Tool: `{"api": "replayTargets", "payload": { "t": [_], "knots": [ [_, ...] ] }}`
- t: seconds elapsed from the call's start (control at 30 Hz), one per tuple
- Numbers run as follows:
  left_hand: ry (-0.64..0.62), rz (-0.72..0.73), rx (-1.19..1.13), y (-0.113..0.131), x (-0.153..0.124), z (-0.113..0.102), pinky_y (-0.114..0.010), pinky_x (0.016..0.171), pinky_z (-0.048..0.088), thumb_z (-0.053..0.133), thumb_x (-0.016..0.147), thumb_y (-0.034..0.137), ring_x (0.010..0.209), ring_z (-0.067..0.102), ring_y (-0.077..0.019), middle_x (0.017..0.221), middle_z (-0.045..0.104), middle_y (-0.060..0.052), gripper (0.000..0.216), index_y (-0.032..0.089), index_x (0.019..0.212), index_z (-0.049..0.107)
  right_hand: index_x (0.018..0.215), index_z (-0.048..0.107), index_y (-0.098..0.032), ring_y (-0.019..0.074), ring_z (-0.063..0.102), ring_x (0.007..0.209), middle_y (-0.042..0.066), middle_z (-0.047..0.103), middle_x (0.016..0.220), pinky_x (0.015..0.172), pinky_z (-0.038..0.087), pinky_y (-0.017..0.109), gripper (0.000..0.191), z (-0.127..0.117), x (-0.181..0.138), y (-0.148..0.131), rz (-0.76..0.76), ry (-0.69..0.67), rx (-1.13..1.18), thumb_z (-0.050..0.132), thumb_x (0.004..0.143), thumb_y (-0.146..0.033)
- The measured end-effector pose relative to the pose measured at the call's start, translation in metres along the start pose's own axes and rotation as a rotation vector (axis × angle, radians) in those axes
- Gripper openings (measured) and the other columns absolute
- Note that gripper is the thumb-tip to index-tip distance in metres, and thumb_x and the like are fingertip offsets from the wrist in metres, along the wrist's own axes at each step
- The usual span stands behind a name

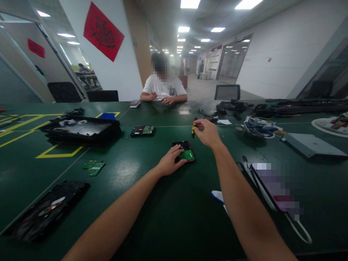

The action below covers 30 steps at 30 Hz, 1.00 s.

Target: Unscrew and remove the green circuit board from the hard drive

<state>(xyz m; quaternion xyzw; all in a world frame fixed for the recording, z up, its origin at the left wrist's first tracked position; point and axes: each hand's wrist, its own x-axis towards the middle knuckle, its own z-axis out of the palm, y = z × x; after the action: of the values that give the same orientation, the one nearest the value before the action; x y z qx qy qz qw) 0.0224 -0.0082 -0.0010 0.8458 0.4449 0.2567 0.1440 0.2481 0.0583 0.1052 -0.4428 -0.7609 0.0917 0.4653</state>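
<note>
Entry: hard drive, mid surface, pressed flat under the left hand; right hand pinched on small screwdriver just above; hazard: tip may slip and gouge the circuit board.

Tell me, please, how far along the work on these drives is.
Seemingly done: two green boards lie loose. In hand: the left hand steadies a drive with its board on; the right hand holds a screwdriver. Left: another boarded drive waits.

Before me a long green table; white walls flank a corridor; ceiling panels glow; a red banner hangs left
</note>
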Motion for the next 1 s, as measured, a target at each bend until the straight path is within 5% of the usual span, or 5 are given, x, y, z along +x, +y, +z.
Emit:
{"api": "replayTargets", "payload": {
  "t": [1.0],
  "knots": [
    [-0.001, -0.019, -0.012, -0.0009, -0.0008, 0.0007, -0.05, 0.125, 0.028, 0.057, 0.093, 0.06, 0.153, 0.03, -0.03, 0.162, 0.037, -0.011, 0.064, 0.022, 0.145, 0.053, 0.098, 0.069, -0.019, 0.0213, 0.072, 0.084, 0.007, 0.075, 0.096, 0.08, 0.06, 0.038, 0.017, 0.0014, -0.0006, 0.0001, 0.059, 0.045, 0.037, 0.07, 0.082, -0.026]
  ]
}}
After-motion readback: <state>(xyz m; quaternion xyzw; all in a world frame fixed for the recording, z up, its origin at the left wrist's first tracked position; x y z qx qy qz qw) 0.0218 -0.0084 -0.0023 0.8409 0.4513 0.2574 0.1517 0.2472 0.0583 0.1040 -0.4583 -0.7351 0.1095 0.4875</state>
